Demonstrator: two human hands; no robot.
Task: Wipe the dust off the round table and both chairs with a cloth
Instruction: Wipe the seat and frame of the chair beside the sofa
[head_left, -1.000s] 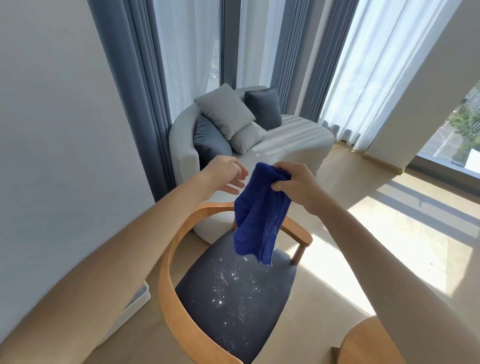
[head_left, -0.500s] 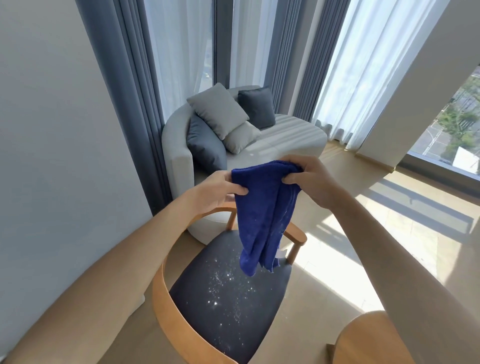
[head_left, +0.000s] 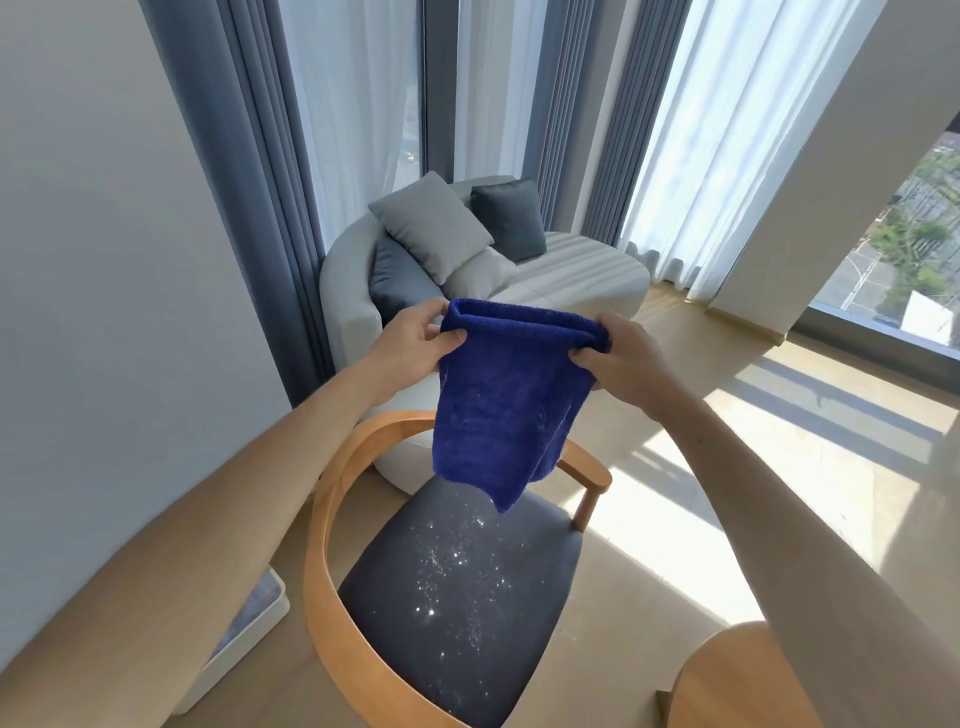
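The person holds a blue cloth (head_left: 498, 395) at the centre of the frame, stretched between both hands. The left hand (head_left: 410, 343) pinches the cloth's upper left corner, thumb in front and fingers curled behind the folded top edge. The right hand (head_left: 618, 358) pinches the upper right corner in the same grip, fingertips curled over the fold. The top edge runs roughly level between the two hands; the rest of the cloth hangs free, tapering to a point at lower centre, apart from the seat below.

Directly beneath the cloth stands a chair (head_left: 332, 519) with a curved wooden back and arm rail. Its dark seat pad (head_left: 457, 597) carries scattered pale specks across the middle. At the lower right corner of the frame a rounded wooden surface (head_left: 727, 686) shows, possibly the edge of the round worktop; too little is visible to confirm.

In the upper centre, a pale curved sofa (head_left: 582, 275) carries grey cushions (head_left: 431, 223), with grey curtains (head_left: 249, 156) behind it.
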